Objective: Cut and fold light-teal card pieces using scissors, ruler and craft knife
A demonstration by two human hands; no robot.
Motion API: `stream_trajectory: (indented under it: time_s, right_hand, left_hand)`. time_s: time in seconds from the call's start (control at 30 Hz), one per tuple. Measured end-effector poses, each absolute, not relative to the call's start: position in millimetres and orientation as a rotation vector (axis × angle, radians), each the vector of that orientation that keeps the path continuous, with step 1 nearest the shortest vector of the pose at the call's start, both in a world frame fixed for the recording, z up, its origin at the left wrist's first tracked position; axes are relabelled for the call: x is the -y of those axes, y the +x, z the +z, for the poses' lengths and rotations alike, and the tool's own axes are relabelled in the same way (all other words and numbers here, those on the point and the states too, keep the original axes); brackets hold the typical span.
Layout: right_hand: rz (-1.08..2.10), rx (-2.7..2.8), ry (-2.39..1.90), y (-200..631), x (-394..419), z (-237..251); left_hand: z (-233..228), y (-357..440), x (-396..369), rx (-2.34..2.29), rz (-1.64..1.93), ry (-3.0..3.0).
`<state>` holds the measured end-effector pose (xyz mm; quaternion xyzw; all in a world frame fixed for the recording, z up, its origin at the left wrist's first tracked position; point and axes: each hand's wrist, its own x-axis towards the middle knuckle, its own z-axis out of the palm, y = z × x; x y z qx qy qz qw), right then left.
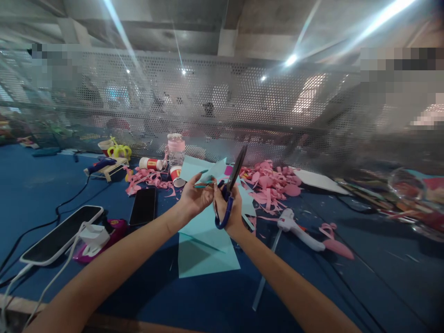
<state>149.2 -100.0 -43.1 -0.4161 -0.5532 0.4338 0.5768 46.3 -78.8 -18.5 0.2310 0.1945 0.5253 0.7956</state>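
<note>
My left hand (194, 198) pinches a small piece of light blue paper (217, 170), with its fingers bent toward my right hand. Scissors (237, 169) with dark blades and blue handles rest in my right hand (233, 207), their blades pointing up and away from me. The right fingertips meet the left ones at the paper's lower edge; whether they also grip it I cannot tell. Under both hands lie light blue paper sheets (208, 261), one overlapping another on the blue table (145, 286).
Pink paper scraps (274, 182) are heaped behind my right hand. A white glue gun (305, 236) with a clear stick lies to the right. On the left are a black phone (143, 206), a white-edged phone (62, 236) and cables. A bottle (176, 150) and paper cups (150, 163) stand behind.
</note>
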Motion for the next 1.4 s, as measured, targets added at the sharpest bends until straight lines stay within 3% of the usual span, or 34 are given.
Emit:
stream_trajectory:
  time_s: [0.23, 0.47, 0.7, 0.9, 1.17, 1.4]
  right_hand:
    - [0.812, 1.189, -0.917, 152, 103, -53]
    - [0.907, 1.138, -0.756, 151, 110, -39]
    - [0.783, 1.241, -0.968, 189, 106, -59]
    - [1.03, 1.352, -0.959, 209, 106, -84]
    - [1.124, 1.39, -0.941, 201, 120, -83]
    - [1.124, 1.337, -0.954, 199, 121, -83]
  left_hand:
    - [-16, 42, 87, -0.296, 1.054, 0.385]
    - [-11, 44, 86, -0.24, 1.012, 0.283]
    - [-19, 51, 67, -0.571, 1.42, 0.968]
    - [-24, 50, 65, -0.677, 1.526, 1.314]
    - [-21, 45, 73, -0.618, 1.529, 1.591]
    - [-37, 45, 75, -0.573, 1.239, 1.83]
